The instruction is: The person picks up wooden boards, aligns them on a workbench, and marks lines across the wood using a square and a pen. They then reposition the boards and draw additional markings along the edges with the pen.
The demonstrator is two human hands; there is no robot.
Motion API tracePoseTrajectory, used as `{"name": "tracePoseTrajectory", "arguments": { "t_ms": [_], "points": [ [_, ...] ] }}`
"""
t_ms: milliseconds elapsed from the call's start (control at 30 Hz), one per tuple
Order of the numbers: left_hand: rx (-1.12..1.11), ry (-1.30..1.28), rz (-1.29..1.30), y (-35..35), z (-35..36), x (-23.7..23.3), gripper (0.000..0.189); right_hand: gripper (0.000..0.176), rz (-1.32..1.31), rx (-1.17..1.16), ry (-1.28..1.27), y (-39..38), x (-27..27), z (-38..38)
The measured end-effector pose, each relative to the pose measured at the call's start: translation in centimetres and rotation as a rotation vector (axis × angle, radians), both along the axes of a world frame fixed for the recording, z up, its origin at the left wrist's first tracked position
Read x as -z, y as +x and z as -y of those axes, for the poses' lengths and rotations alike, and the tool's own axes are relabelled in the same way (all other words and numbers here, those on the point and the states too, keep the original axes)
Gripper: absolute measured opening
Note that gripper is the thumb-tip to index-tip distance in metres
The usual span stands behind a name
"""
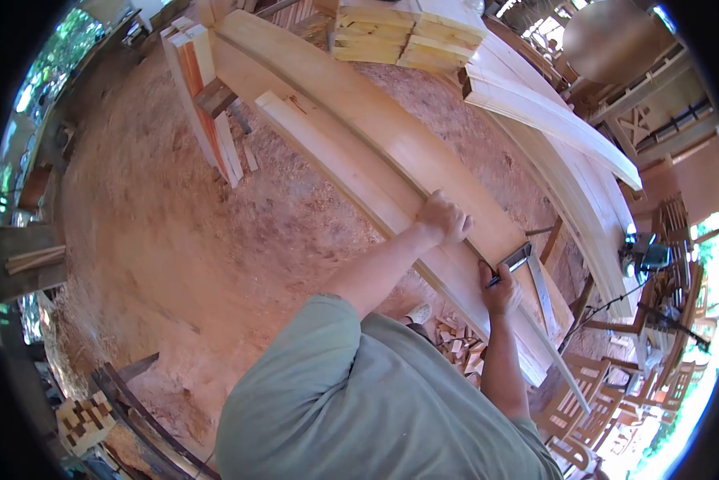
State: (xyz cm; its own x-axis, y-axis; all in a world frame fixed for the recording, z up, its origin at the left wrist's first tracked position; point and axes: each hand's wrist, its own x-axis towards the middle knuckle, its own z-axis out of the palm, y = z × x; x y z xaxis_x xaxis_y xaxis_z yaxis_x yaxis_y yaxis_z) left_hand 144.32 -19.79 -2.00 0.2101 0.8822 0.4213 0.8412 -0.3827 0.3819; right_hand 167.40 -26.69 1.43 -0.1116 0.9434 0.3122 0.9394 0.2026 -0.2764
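My left hand point(443, 218) is closed in a fist on a long pale wooden board point(335, 148), at the edge of the raised strip along it. Whether anything is inside that fist is hidden. Lower right, my right hand point(501, 292) grips a slim dark tool point(494, 281), its kind too small to tell. Just beyond the right hand, a square point(542, 292) with a dark stock and a grey blade lies on the board. A thin wooden strip point(563, 368) sticks out past the right forearm.
Stacked yellowish planks point(407, 36) stand at the top. Long boards point(567, 152) lie along the right side. Wood offcuts point(459, 344) lie on the dirt floor point(151, 240) beneath. Wooden chairs point(579, 400) are at lower right. Upright red-and-white timber point(199, 88) stands at upper left.
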Motion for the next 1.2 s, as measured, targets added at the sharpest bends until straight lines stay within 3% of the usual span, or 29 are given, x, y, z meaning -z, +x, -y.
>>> {"name": "tracePoseTrajectory", "arguments": {
  "t_ms": [233, 533, 900, 1100, 1167, 1200],
  "points": [
    [0.144, -0.048, -0.025, -1.8, 0.4, -1.4, 0.065, 0.043, 0.011, 0.007, -0.03, -0.1, -0.2, 0.0],
    [0.261, -0.332, -0.269, -0.3, 0.3, -3.5, 0.067, 0.04, -0.049, -0.025, -0.01, 0.2, 0.3, -0.2],
    [0.185, -0.094, -0.132, 1.8, 1.8, -1.4, 0.07, 0.037, 0.002, -0.027, -0.006, 0.6, 0.3, -0.3],
    [0.183, -0.062, -0.072, 2.3, 2.0, -0.8, 0.065, 0.029, 0.009, 0.016, -0.156, 0.9, 0.3, 0.1],
    [0.156, -0.074, -0.081, 2.0, 1.4, -1.2, 0.064, 0.023, -0.452, -0.12, 0.1, 0.8, 1.1, -0.3],
    [0.188, -0.133, -0.119, 2.0, 1.4, -1.2, 0.063, 0.023, -0.447, -0.139, 0.094, -0.5, 0.0, -0.3]
  ]
}}
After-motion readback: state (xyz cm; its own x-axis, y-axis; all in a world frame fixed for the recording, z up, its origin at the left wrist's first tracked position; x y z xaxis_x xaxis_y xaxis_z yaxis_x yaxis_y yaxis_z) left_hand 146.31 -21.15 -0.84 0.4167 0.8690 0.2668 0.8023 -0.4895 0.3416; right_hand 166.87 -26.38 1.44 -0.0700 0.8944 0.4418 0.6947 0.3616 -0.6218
